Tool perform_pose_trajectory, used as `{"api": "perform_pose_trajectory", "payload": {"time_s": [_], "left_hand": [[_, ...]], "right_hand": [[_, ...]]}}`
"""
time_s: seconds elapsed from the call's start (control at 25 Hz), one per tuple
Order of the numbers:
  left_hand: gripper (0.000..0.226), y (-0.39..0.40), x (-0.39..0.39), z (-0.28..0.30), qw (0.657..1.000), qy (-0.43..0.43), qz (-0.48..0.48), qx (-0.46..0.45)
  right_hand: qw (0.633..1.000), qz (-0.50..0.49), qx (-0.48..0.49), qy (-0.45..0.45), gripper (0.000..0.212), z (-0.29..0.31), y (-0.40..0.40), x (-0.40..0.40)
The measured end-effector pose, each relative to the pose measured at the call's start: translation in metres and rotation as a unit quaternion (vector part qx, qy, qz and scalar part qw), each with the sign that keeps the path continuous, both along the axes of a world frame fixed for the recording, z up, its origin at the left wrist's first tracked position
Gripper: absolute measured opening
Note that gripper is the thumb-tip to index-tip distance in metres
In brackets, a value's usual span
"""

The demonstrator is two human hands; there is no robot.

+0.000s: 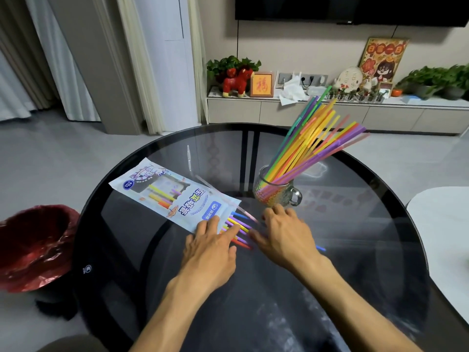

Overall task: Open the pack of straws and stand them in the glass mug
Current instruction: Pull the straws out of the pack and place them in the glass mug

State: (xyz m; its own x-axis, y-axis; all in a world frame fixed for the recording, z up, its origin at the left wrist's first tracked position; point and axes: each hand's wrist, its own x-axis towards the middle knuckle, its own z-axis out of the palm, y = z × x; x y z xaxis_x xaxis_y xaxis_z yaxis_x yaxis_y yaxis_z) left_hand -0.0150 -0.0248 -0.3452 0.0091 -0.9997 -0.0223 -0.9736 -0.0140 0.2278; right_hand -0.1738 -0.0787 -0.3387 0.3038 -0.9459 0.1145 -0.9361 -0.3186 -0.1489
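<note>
Most straws already lean in the glass mug; a few loose straws lie half out of the pack on the desk. Left hand presses flat on the pack mouth, right hand rests spread over the straw ends, gripping nothing. A careless pull may scatter straws, or a knock may tip the top-heavy mug. Pack print reads "40" and Chinese characters, upside down.

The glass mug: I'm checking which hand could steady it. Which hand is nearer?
Right. The right hand lies just in front of the glass mug, fingertips near its base. The left hand is farther off, resting on the straw pack's open end.
</note>
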Motion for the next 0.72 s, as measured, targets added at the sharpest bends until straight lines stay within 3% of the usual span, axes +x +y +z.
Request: {"api": "perform_pose_trajectory", "payload": {"time_s": [0.08, 0.28, 0.4, 0.52, 0.72], "left_hand": [[0.05, -0.001, 0.0, -0.004, 1.0, -0.008, -0.004, 0.002], [0.05, -0.003, 0.0, -0.008, 1.0, -0.017, -0.005, 0.001], [0.05, -0.001, 0.0, -0.009, 1.0, -0.015, -0.003, 0.001], [0.051, 0.0, 0.0, -0.011, 1.0, -0.02, -0.003, 0.003], [0.054, 0.003, -0.004, -0.016, 1.0, -0.026, 0.007, -0.003]], "right_hand": [[1.0, 0.021, 0.01, 0.009, 0.043, -0.011, -0.005, 0.007], [0.998, 0.008, -0.034, 0.044, 0.017, -0.014, -0.001, 0.012], [0.998, 0.009, 0.025, 0.05, 0.018, -0.01, -0.003, 0.002], [0.996, 0.031, 0.086, 0.015, 0.004, -0.007, -0.012, -0.014], [0.995, 0.043, 0.044, 0.074, 0.01, -0.005, 0.007, 0.002]]}}
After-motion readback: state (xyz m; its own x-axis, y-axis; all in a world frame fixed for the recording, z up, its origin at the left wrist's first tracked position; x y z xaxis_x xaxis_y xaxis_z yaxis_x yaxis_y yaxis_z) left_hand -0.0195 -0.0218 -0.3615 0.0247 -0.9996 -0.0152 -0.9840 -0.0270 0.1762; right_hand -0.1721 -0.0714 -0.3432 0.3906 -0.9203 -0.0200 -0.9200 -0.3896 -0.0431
